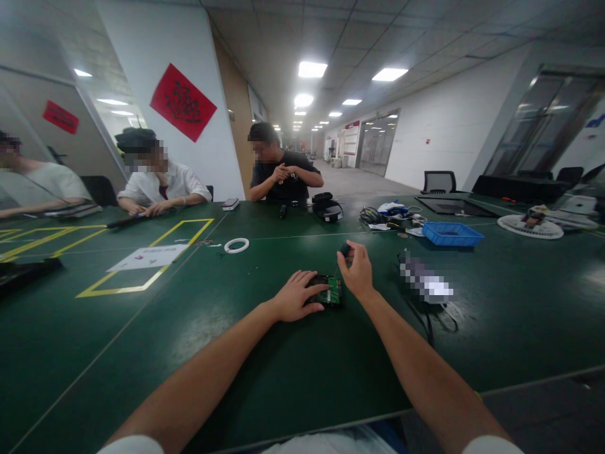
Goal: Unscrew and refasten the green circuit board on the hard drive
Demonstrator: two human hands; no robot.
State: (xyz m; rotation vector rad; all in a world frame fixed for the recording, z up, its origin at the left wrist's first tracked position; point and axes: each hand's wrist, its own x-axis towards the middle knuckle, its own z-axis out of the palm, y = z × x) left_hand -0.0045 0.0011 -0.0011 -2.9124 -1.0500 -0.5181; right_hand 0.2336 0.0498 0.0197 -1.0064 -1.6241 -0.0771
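In the head view, a hard drive [334,291] lies on the green table with its green circuit board facing up. My left hand [292,297] steadies it from the left, fingers reaching over the board and thumb along the near edge. Part of the drive is hidden under those fingers. My right hand [359,272] is closed around the dark handle of a screwdriver [345,250], held upright over the drive's right end. The thin shaft points down towards the board; whether its tip sits on a screw I cannot tell.
To the right are a pixelated object [425,279] with a cord and a blue tray [452,234]. Cables [392,213] lie further back. A white ring [236,245] and a paper sheet [147,257] are on the left. Several people sit across the table.
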